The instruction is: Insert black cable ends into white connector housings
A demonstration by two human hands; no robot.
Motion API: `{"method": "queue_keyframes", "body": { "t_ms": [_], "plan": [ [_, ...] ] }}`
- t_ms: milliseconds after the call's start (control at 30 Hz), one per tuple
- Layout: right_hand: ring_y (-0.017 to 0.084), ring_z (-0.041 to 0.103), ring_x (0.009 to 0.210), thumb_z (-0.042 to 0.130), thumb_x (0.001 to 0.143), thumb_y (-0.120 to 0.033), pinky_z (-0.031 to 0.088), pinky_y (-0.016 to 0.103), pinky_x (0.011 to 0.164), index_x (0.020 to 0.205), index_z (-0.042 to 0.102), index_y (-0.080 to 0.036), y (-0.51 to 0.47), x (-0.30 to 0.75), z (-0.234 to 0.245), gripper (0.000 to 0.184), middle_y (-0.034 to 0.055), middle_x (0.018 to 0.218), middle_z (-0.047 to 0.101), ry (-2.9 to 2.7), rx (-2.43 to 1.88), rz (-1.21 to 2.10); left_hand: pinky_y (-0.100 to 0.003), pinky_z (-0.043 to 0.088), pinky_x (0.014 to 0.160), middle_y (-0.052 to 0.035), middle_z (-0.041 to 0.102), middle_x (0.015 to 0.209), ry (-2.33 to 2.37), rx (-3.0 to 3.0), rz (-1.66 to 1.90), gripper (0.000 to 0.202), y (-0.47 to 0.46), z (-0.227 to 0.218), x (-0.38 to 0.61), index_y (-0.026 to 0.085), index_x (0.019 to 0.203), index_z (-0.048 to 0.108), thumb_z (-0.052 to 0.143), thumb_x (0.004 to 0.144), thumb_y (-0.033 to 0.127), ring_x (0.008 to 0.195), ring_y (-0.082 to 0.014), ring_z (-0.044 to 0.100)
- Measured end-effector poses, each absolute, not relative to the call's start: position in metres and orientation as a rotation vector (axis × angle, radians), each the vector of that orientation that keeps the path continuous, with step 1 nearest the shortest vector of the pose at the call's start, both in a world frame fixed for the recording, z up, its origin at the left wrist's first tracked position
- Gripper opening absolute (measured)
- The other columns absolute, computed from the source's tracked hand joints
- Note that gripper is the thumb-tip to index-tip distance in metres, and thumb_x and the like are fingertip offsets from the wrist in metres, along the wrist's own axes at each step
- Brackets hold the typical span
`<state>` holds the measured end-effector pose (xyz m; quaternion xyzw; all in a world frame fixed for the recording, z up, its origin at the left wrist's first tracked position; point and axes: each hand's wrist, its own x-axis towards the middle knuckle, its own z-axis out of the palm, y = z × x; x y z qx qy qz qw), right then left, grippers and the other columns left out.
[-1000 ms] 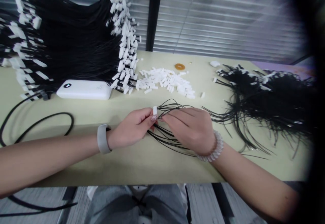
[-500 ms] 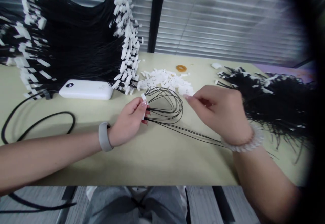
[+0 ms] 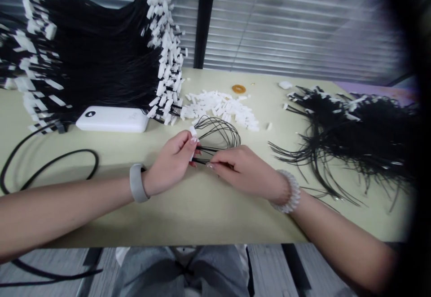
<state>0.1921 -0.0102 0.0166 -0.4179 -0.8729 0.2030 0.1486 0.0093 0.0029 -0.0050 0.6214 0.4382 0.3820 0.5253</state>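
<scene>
My left hand (image 3: 172, 160) is closed around a white plastic connector (image 3: 193, 131), gripped between thumb and fingers. Thin black wires (image 3: 232, 133) run from the connector and curve to the right in a loose loop above the table. Just right of it, my right hand (image 3: 247, 171) pinches the lower wires close to the connector, thumb against bent fingers. My right fingers hide part of the wires. Behind the loop is a pile of small white connector housings (image 3: 222, 107), with one loose white piece (image 3: 269, 126) to its right.
At the left hangs a thick bundle of black wires (image 3: 107, 59) with white ends. Before it lie a white power bank (image 3: 112, 119) and a black cable (image 3: 67, 155). More black wires (image 3: 363, 135) are heaped at right. An orange ring (image 3: 238, 89) lies near the blinds.
My right hand has moved left and down from beside the white pile to the wires by the connector. My left hand stays nearly still, keeping its hold.
</scene>
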Motion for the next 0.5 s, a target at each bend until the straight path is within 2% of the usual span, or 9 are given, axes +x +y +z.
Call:
{"method": "queue_keyframes", "body": {
  "t_ms": [167, 333, 400, 500],
  "plan": [
    [0.008, 0.049, 0.055, 0.040, 0.088, -0.027, 0.032, 0.021, 0.057, 0.079, 0.061, -0.019, -0.014, 0.191, 0.016, 0.024, -0.0021, 0.061, 0.058, -2.490, -1.301, 0.422, -0.023, 0.047, 0.057, 0.0002, 0.047, 0.073, 1.032, 1.581, 0.882, 0.029, 0.003, -0.006, 0.009, 0.018, 0.076, 0.044, 0.034, 0.089, 0.041, 0.065, -0.0117, 0.051],
    [0.012, 0.055, 0.069, 0.038, 0.089, -0.031, 0.035, 0.023, 0.064, 0.087, 0.061, -0.020, -0.016, 0.197, 0.015, 0.026, 0.0008, 0.075, 0.062, -2.581, -1.307, 0.204, -0.023, 0.044, 0.058, 0.0017, 0.047, 0.067, 1.048, 1.620, 0.870, 0.029, 0.004, -0.002, 0.009, 0.017, 0.076, 0.044, 0.032, 0.090, 0.039, 0.059, -0.0104, 0.050],
    [0.012, 0.055, 0.073, 0.038, 0.090, -0.031, 0.035, 0.023, 0.066, 0.086, 0.061, -0.021, -0.015, 0.200, 0.017, 0.026, 0.0003, 0.077, 0.062, -2.602, -1.286, 0.198, -0.023, 0.043, 0.058, 0.0019, 0.047, 0.067, 1.057, 1.626, 0.866, 0.028, 0.004, -0.002, 0.009, 0.017, 0.077, 0.044, 0.032, 0.090, 0.039, 0.058, -0.0102, 0.051],
    [0.010, 0.053, 0.066, 0.038, 0.089, -0.030, 0.034, 0.023, 0.062, 0.079, 0.060, -0.020, -0.014, 0.203, 0.021, 0.026, -0.0011, 0.070, 0.060, -2.623, -1.290, 0.206, -0.023, 0.045, 0.057, 0.0011, 0.048, 0.070, 1.041, 1.595, 0.861, 0.029, 0.003, -0.003, 0.009, 0.017, 0.077, 0.044, 0.033, 0.090, 0.041, 0.060, -0.0103, 0.051]
  ]
}}
